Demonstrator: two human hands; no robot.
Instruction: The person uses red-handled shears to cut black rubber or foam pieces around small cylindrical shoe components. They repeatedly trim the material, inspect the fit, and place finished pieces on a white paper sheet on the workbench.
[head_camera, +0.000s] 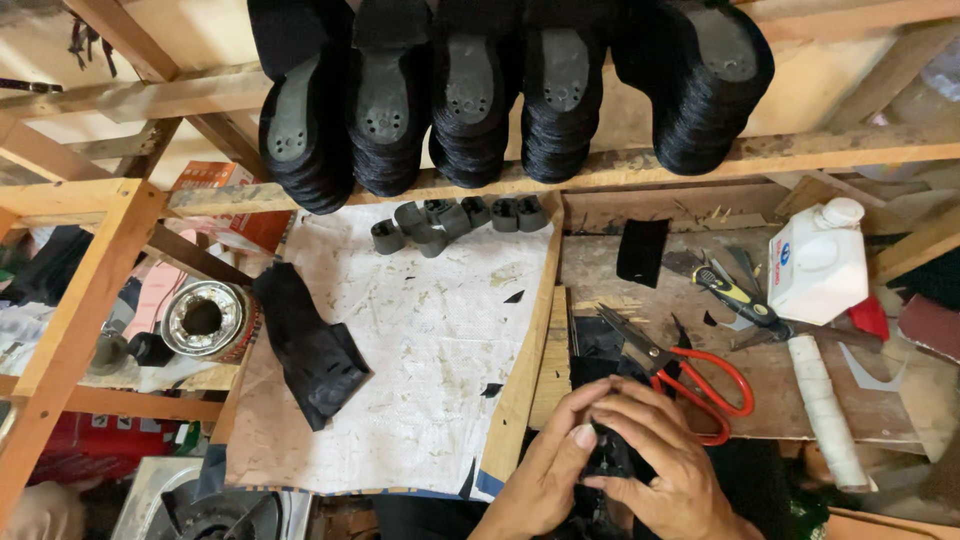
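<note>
- I am holding a small black piece (610, 455) at about 5 o'clock in my view, low over the bench edge; both sets of my fingers are pinched around it, so neither hand is loose.
- My left hand (545, 470) is pressing its thumb against the piece's left side, while my right hand (665, 465) is wrapping over it from the right; most of the piece is hidden, so I cannot tell its exact shape.
- Just beyond my right hand, toward 3 o'clock, red-handled scissors (690, 380) are lying on the scarred wooden board (780, 400), blades pointing up-left, with black scraps around them.
- Further toward 2 o'clock, a yellow-and-black handled tool (740, 298) is resting beside a white plastic bottle (815, 260), and a white wrapped roll (825, 410) is stretching down from them.
- At 9 o'clock, a dark folded cloth-like piece (310, 345) is lying on the white worn sheet (430, 380), near a round metal tin (205, 320).
- At 12 o'clock, a cluster of small grey-black curved parts (460, 222) is sitting at the sheet's far edge.
- Farthest off, stacks of black heel-shaped pieces (500, 100) are leaning on the wooden rack (700, 160); judging by those, much stock looks prepared, while the one in my hands is only being worked on.
</note>
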